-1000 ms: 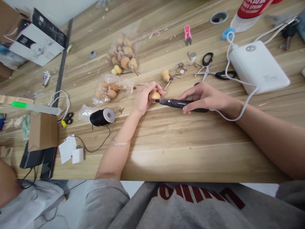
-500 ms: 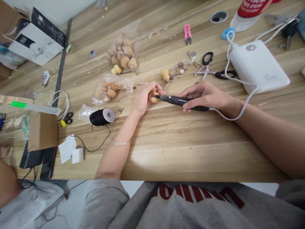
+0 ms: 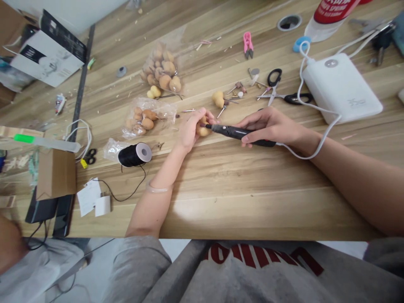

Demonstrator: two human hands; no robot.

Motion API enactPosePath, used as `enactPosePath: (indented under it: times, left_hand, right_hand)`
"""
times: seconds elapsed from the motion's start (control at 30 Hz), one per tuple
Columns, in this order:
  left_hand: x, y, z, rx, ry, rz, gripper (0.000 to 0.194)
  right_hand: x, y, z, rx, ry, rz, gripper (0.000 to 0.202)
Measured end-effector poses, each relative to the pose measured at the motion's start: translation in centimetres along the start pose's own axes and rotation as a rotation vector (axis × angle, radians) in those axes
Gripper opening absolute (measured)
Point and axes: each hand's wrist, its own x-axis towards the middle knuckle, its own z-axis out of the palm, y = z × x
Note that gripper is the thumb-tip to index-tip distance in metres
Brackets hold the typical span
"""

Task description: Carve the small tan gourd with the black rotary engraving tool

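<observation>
Held in my left hand is a small tan gourd, partly covered by the fingers. My right hand grips a black rotary tool from above, with a white cable running from its rear end. The tool's bit meets the side of the gourd, or nearly so; I cannot tell whether they touch. Just beyond my hands, another yellowish gourd lies beside several loose grinding bits. Black-handled scissors lie spread behind my right hand.
A white power bank stands at right near a red-labelled bottle. Pink nippers lie farther back. Left are bags of gourds, a spool of black cord and a cardboard box. Another person's arm shows at far left.
Both hands keep nearly the same place and grip. The tool's tip has shifted very slightly against the gourd; the whole view has moved a touch.
</observation>
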Motion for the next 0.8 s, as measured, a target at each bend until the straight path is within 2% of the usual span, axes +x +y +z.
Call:
enactPosePath:
  times: [0.13,0.4,0.8]
  left_hand:
    - [-0.05,0.00,-0.03,-0.020,-0.027,0.013,0.033]
    - [-0.04,0.09,0.04,0.024,0.013,-0.019,0.038]
    - [-0.10,0.18,0.13,0.050,0.039,-0.043,0.037]
  right_hand:
    - [-0.06,0.00,-0.03,-0.012,-0.010,0.027,0.032]
    - [-0.03,0.05,-0.27,-0.054,-0.040,0.038,0.039]
    - [-0.05,-0.03,-0.01,-0.019,-0.017,0.002,0.030]
